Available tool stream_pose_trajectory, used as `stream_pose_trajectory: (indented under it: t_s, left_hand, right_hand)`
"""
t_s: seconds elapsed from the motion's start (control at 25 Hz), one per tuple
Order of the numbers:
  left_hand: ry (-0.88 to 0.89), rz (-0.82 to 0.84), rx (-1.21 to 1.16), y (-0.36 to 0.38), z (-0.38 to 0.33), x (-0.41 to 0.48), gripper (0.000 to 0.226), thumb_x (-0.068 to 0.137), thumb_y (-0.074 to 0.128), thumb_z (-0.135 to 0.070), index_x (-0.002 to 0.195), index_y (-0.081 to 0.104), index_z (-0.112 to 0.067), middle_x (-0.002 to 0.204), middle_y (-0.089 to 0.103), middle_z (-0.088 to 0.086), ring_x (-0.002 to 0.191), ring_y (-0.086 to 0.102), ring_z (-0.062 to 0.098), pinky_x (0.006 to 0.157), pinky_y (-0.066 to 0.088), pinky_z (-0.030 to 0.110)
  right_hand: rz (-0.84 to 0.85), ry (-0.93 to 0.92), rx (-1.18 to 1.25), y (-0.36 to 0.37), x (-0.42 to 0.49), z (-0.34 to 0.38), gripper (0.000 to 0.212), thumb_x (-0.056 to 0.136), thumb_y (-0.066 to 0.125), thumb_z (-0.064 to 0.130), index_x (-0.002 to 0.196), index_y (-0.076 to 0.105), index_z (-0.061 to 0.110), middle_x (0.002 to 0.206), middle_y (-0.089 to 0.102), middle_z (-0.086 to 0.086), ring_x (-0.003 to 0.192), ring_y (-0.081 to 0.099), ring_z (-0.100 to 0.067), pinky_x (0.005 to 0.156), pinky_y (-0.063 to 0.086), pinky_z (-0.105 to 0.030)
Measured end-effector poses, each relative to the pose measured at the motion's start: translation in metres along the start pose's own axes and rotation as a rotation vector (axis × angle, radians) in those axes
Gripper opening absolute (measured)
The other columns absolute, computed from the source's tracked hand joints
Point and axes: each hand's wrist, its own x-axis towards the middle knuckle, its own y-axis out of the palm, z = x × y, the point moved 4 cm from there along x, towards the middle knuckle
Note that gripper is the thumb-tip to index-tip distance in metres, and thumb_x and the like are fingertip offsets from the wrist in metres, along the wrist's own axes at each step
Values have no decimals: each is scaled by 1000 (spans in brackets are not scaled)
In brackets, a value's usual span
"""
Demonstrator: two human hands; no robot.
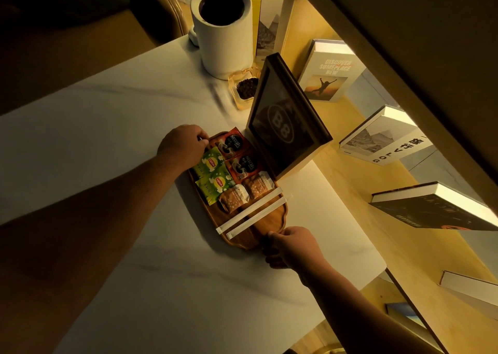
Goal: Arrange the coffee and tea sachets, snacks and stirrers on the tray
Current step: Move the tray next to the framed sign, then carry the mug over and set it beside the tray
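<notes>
The wooden tray (265, 225) is set on the white marble-look table (113, 127), just near of a dark picture frame (288, 122). Its far end is gripped by the left hand (182, 146), its near end by the right hand (292, 247), fingers curled onto the rim. On it are laid two Nescafé sachets (234, 145), two Lipton tea sachets (213, 163) to their left, two snack packets (244, 194) and two paper-wrapped stirrers (253, 209) crosswise, nearest.
</notes>
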Motion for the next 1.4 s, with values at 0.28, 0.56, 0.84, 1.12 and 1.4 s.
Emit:
stream_pose_trajectory:
  t_s: [0.28,0.56,0.84,1.12,1.4]
  left_hand:
    - [-64,-66,-71,4,20,-21,23,96,55,-29,111,66,-15,114,60,13,89,53,20,69,43,32]
    - [-5,-153,2,0,82,-109,31,89,62,-34,110,68,-13,121,61,15,108,56,37,90,50,44]
    - [-69,-176,87,13,194,-251,59,89,55,-45,138,56,-13,150,46,18,137,44,38,108,37,58]
    - [-418,-122,114,21,322,-362,79,88,34,-74,156,16,-39,167,12,2,151,15,25,116,15,63]
    - [-440,-179,79,25,363,-388,84,84,31,-80,156,10,-41,167,7,1,152,9,27,116,7,68]
  right_hand:
    - [-41,-58,-133,4,-11,2,34,104,53,32,84,73,13,68,79,-3,59,76,-22,57,64,-33]
    - [-183,-318,-420,38,-34,27,42,99,50,42,70,72,21,58,74,4,48,67,-14,62,62,-44]
    - [81,-611,-526,201,-71,87,23,95,57,42,82,70,29,68,74,5,57,66,-9,62,59,-44]
    - [420,-633,-501,406,-115,118,25,97,62,37,117,67,22,88,76,-4,72,71,-21,70,62,-47]
    - [508,-351,-185,539,-109,124,39,98,63,29,134,51,22,99,66,-11,75,63,-24,60,56,-37]
